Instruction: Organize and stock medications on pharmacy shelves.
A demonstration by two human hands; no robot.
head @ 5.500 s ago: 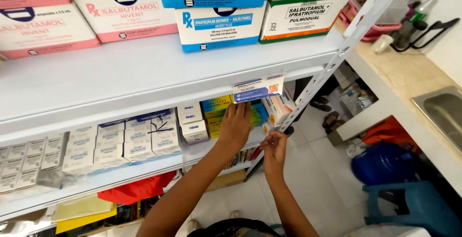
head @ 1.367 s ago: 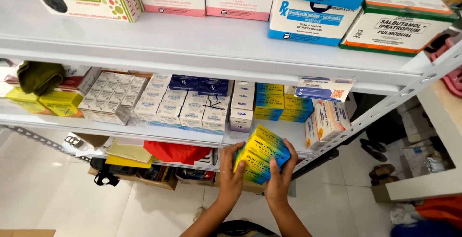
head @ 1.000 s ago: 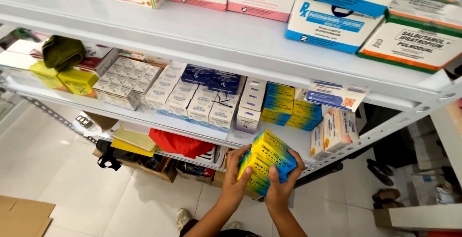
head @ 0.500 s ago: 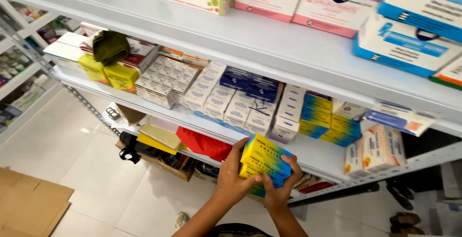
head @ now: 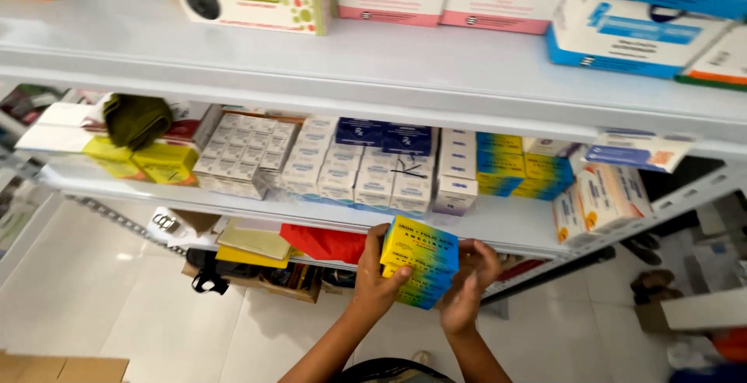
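Yellow-and-blue stacked cardboard boxes [head: 419, 262] now drawn further left along white metal shelf [head: 498, 223]; left hand [head: 379, 278], right hand [head: 469, 288] fingers still clasped round them

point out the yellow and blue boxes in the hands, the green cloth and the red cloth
yellow and blue boxes [head: 420, 255], head view, top face
green cloth [head: 136, 118], head view, folded middle
red cloth [head: 323, 243], head view, centre

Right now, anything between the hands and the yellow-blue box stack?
Nothing visible. The left hand and right hand clasp the yellow-blue box stack from either side, in front of the middle shelf's edge.
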